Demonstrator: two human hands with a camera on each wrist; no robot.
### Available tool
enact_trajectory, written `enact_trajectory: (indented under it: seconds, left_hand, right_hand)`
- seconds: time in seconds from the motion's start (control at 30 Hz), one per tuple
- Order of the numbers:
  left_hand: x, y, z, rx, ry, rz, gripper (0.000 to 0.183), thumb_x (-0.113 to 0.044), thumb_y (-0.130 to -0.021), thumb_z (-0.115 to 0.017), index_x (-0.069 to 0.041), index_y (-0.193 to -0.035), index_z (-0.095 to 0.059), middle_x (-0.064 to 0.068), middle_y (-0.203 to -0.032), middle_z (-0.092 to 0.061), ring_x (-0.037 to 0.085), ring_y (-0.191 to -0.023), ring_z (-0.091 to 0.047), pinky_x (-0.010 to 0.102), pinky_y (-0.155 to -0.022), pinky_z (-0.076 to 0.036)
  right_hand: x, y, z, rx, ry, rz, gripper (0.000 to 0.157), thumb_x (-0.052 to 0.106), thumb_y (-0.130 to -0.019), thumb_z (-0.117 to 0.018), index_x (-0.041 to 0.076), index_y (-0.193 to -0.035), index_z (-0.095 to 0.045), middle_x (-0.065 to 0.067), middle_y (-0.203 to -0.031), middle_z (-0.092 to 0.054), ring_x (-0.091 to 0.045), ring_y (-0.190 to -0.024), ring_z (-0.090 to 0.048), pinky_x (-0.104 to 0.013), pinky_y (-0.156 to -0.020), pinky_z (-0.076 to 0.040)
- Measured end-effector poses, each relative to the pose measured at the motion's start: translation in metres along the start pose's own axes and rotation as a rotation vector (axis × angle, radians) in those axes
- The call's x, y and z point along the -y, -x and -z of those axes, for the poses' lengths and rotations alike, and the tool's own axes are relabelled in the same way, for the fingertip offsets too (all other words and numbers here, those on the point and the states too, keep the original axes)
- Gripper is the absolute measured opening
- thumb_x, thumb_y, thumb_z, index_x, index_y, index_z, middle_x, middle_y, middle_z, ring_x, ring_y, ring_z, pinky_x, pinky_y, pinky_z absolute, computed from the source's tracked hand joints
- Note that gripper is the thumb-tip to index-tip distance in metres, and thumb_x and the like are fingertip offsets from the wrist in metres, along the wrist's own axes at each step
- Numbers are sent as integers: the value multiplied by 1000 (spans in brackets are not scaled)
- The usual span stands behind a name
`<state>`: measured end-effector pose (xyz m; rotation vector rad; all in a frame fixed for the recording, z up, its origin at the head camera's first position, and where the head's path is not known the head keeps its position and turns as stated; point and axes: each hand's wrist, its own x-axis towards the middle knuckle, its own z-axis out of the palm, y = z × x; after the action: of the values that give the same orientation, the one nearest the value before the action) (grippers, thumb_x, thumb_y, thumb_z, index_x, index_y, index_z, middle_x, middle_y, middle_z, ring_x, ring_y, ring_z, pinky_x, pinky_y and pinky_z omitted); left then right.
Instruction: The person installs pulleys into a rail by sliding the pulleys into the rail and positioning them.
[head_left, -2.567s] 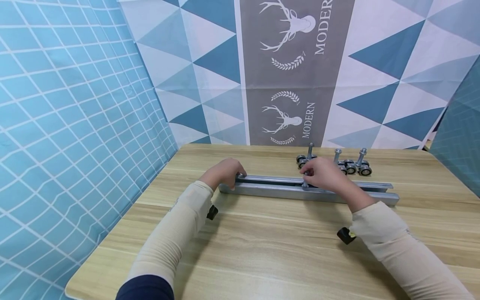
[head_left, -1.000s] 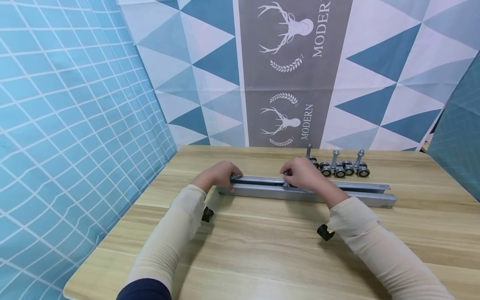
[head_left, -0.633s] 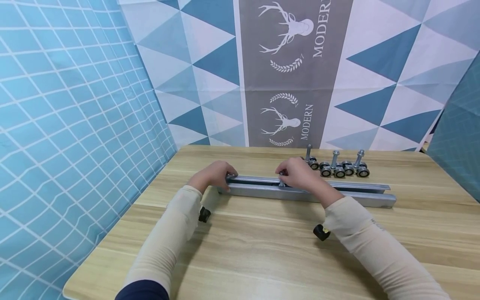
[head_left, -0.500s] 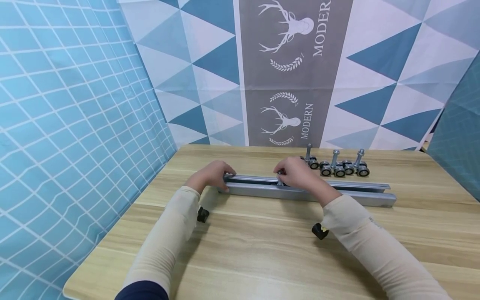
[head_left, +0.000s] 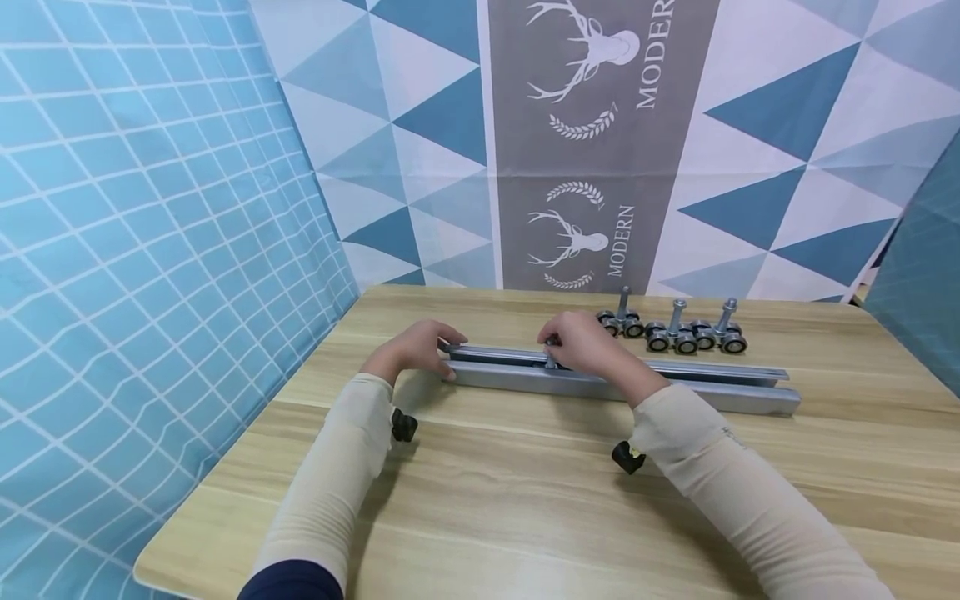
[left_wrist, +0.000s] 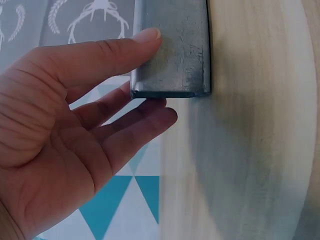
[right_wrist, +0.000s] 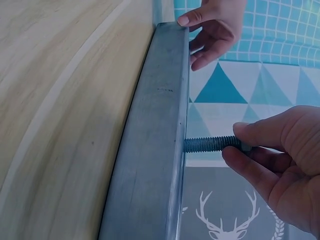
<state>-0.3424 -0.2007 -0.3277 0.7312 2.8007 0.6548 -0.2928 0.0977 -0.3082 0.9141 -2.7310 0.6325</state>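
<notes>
A long grey metal channel track [head_left: 600,385] lies on the table with its slot upward. My left hand [head_left: 412,350] holds its left end; in the left wrist view the thumb lies on the near face of the track [left_wrist: 172,55], with other fingers behind and past the end. Left of the track's middle, my right hand [head_left: 585,343] pinches the top of an upright threaded bolt [right_wrist: 210,144] between thumb and fingers. The bolt stands out of the slot; whatever is on its lower end is hidden inside the track.
Behind the track stand three roller trolleys: a left one [head_left: 621,320], a middle one [head_left: 675,332] and a right one [head_left: 723,332], each with black-rimmed wheels and an upright bolt. The wooden table [head_left: 465,500] meets a patterned cloth [head_left: 442,150] at the back.
My right hand has slid left along the track with the bolt, uncovering the left trolley behind it. The left hand has shifted left to the track's end. The track stays about in place.
</notes>
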Motion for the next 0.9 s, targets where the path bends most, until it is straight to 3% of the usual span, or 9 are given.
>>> enact_trajectory:
  seconds: [0.5,0.9]
  left_hand:
    - [20,2,-4,-8,250,-1,70,-3,-71,-85,0,-135,-56,14,-133,-58,31,-121,-55,41,-100,-43]
    - [31,7,-10,-22,403,80,62,2,-71,-83,-2,-129,-61,13,-122,-65,28,-115,-60,43,-103,-41]
  right_hand:
    - [9,-13,-8,15,26,7,16,0,-86,-66,2,-98,-76,-7,-95,-73,-22,-87,-67,-38,-78,-53]
    - [19,-21,-12,7,20,32,16,-1,-85,-66,3,-97,-77,-7,-95,-73,-21,-88,-67,-36,-80,-53]
